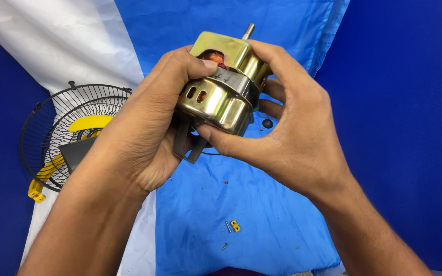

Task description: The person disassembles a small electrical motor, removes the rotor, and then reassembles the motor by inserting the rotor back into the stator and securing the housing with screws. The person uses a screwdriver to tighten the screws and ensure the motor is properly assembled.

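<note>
**Head view: fan motor held in two hands above a blue cloth**

Item 1. Fan motor (221, 87): brass-coloured metal housing in two shells with a grey band between them, held up in mid-frame, clear of the surface. Slotted vents show on the near shell; a window in the far shell shows copper winding. A steel shaft (248, 30) sticks out of the far end, its base hidden behind the housing. A grey bracket (189, 148) hangs below the motor, mostly covered by the palm of the left hand.

Item 2. Left hand (147, 133): curled around the near shell from the left, thumb pressed on top by the band. Its fingers pass behind and under the motor and cannot be seen.

Item 3. Right hand (295, 138): clasps the motor from the right, thumb tip against the lower edge of the near shell, forefinger arched over the far shell. The other fingers are partly hidden behind the housing.

Item 4. Blue cloth (262, 225): wrinkled, lying under the hands, with a white sheet (57, 41) beside it at left.

Item 5. Black wire fan guard (52, 122): at left on the white sheet, its right portion cut off by the left forearm. Yellow plastic parts (85, 123) and a dark grey piece lie within it; their shapes are hard to make out.

Item 6. Small parts on the cloth: a yellow clip (236, 226) touching a screw (227, 226), a second screw (224, 246) near them, and a small dark round knob (267, 123) just under the right fingers. A tiny red speck lies between; its kind cannot be told.
</note>
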